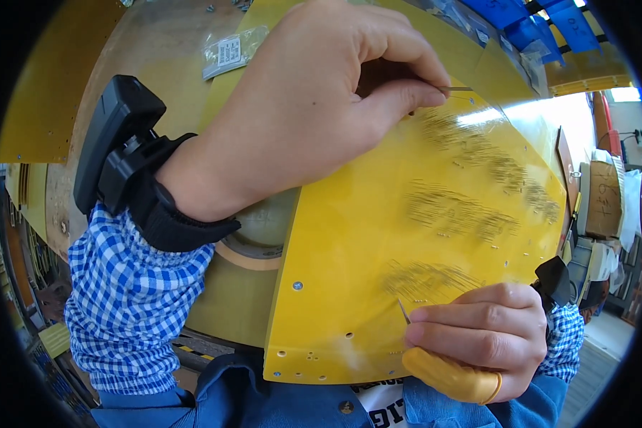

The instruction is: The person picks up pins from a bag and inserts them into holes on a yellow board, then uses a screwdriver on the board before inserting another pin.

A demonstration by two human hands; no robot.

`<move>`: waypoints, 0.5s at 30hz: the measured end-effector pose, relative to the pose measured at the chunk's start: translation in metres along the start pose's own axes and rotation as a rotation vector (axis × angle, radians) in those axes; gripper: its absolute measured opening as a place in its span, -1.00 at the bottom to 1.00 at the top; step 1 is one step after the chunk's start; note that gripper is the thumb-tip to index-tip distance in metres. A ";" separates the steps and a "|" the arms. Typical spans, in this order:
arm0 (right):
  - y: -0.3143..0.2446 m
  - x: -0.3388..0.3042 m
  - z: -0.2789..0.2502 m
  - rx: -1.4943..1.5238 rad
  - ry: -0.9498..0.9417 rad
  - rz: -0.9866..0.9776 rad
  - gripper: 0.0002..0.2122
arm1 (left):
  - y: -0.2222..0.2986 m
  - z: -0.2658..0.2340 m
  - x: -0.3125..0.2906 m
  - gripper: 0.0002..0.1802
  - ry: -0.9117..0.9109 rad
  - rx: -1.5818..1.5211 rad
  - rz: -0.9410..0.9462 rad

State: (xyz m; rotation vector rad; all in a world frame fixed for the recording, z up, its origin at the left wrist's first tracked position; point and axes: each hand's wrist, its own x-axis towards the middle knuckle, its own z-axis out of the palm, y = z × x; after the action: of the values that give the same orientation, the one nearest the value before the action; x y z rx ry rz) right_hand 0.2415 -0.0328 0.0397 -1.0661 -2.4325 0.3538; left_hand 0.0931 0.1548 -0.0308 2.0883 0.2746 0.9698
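A large yellow board [335, 250] lies before me, with dense clusters of thin metal pins [446, 207] on its right half. My left hand [321, 93] reaches over the board's far part, thumb and index finger pinched on a thin metal pin [460, 89]. Close to the near cluster [428, 278], my right hand [481, 339] is closed on a thin pointed metal tool [404, 311]; its grip end is hidden by the fingers. One right-hand finger wears a yellow finger cot [449, 376].
Behind my left hand lies a clear plastic bag [232, 53] with a white label. Blue bins [535, 28] stand at the far right. A cardboard box [604, 196] sits beyond the board's right side. Holes and screws [297, 286] dot the board near its left edge.
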 end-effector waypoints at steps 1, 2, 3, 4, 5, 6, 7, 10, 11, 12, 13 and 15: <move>0.001 0.000 0.000 -0.064 0.021 -0.036 -0.90 | 0.000 0.000 0.000 -0.90 0.003 -0.011 -0.007; 0.001 0.000 0.000 -0.129 0.041 -0.073 -0.91 | 0.000 0.001 0.000 -0.90 0.003 -0.012 -0.005; -0.001 -0.003 0.000 -0.233 0.042 -0.125 -0.92 | 0.001 0.001 0.001 -0.90 0.007 -0.008 -0.005; -0.001 -0.005 0.002 -0.234 0.041 -0.124 -0.92 | 0.001 0.002 0.001 -0.89 0.011 -0.004 -0.004; -0.001 -0.008 0.006 -0.290 0.039 -0.155 -0.92 | 0.001 0.001 0.001 -0.89 0.011 -0.006 -0.003; 0.000 -0.010 0.009 -0.345 0.038 -0.186 -0.92 | 0.001 0.000 0.001 -0.89 -0.002 0.006 -0.001; 0.001 -0.011 0.009 -0.390 0.036 -0.196 -0.91 | 0.000 0.000 0.001 -0.89 -0.014 0.018 0.001; 0.005 -0.008 0.010 -0.428 0.104 -0.177 -0.92 | 0.000 0.000 0.001 -0.89 -0.009 0.011 0.005; 0.004 -0.008 0.012 -0.426 0.105 -0.179 -0.92 | 0.000 0.001 0.001 -0.89 -0.008 0.013 0.003; 0.003 -0.009 0.014 -0.443 0.134 -0.196 -0.92 | -0.001 0.001 0.001 -0.89 0.002 0.006 0.011; 0.002 -0.009 0.017 -0.459 0.165 -0.212 -0.92 | -0.001 0.000 0.000 -0.90 0.011 0.000 0.018; 0.004 -0.008 0.021 -0.480 0.180 -0.223 -0.92 | 0.000 -0.001 0.001 -0.90 0.006 0.003 0.018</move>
State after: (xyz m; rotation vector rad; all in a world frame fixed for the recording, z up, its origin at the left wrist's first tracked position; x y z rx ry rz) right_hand 0.2384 -0.0374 0.0179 -0.9423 -2.4933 -0.4026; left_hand 0.0933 0.1555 -0.0300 2.0943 0.2611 0.9865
